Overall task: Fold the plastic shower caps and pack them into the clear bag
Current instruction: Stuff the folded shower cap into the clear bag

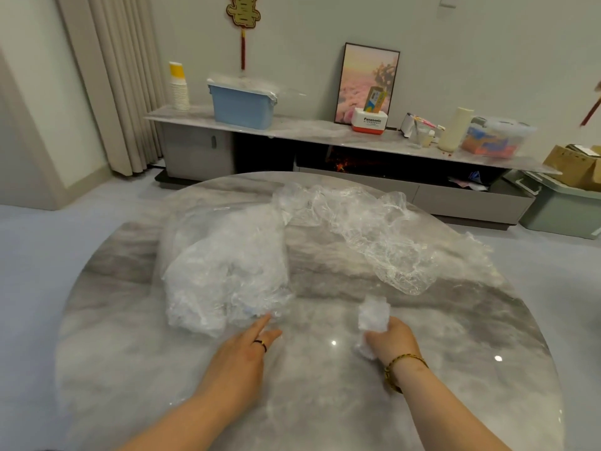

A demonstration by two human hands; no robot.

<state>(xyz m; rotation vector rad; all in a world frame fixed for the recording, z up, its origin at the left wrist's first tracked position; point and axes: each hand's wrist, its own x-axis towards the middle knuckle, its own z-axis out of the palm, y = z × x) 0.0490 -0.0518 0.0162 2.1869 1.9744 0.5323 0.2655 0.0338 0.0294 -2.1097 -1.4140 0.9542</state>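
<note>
"Panasonic" stands in dark letters on the white front of a white-and-red box [369,120] on the sideboard [302,130]. The small line beneath it and the print on the yellow-blue pack [376,99] are too small to read.

Round table [309,402]: grey veined stone-look top, polished and glossy (light spots mirror in it). Clear bag [224,271], loose shower caps [374,236] and folded shower cap [374,312]: thin, crinkled, see-through plastic film. Storage box [242,109]: matt blue plastic. Carton [569,162]: brown cardboard.
</note>
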